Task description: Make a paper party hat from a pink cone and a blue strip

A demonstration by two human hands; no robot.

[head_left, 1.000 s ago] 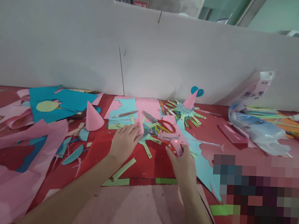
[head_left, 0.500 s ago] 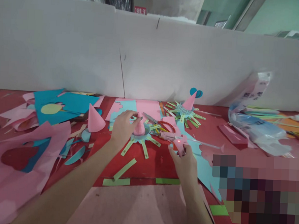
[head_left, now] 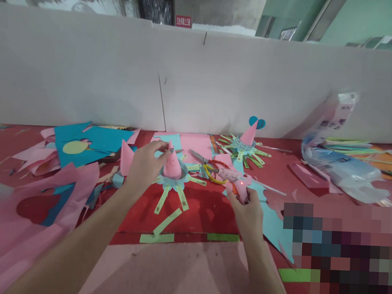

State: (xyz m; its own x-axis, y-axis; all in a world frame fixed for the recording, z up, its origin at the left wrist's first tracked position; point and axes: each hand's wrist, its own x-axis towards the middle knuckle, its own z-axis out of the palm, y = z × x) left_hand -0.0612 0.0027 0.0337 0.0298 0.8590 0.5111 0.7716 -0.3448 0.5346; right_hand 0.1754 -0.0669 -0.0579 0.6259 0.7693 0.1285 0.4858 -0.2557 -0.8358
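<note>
My left hand [head_left: 151,160] pinches the tip of a pink paper cone [head_left: 172,167]. This cone stands upright in a light-blue paper ring, from which pale green paper strips [head_left: 182,197] with small markings spread out. In my right hand [head_left: 247,207] is a pink hot glue gun [head_left: 235,177], its small red light on and its nozzle towards the left. Scissors with red handles [head_left: 200,156] and a yellow-handled tool [head_left: 214,176] lie just behind the gun. Another pink cone [head_left: 126,157], partly hidden by my left hand, stands to the left.
A similar cone piece [head_left: 249,134] with blue discs on top stands at the back right. Pink paper scraps [head_left: 50,201] and blue sheets [head_left: 66,150] crowd the left. A plastic bag [head_left: 347,171] lies right. A white panel [head_left: 218,87] closes off the back.
My left hand has moved left with the pink cone and its strip ring. My right hand and the glue gun have shifted slightly right, away from the cone.
</note>
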